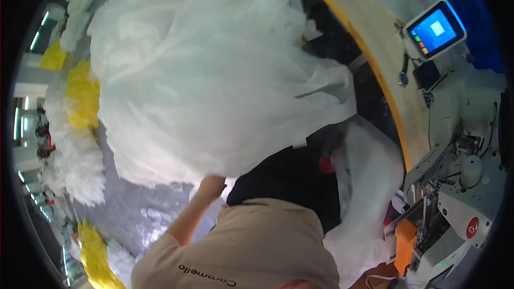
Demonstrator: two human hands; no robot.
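Observation:
A large, thin white fabric sheet (214, 85) billows across the middle of the head view and covers most of the space before my body. At its near lower edge my left hand (213, 186) is closed on the fabric, with the fingertips partly hidden by it. A small pale tab (299, 142) hangs from the sheet's edge above my dark trousers. More white fabric (369, 166) trails down along my right side. No clear part of my right hand shows.
On the right, a curved table (369, 37) with an orange edge carries a touchscreen panel (436, 28). A white sewing machine (466, 214) with an orange part (405, 243) stands nearer. Piles of white fabric (75, 150) and yellow fabric (83, 96) lie left on the grey floor (126, 208).

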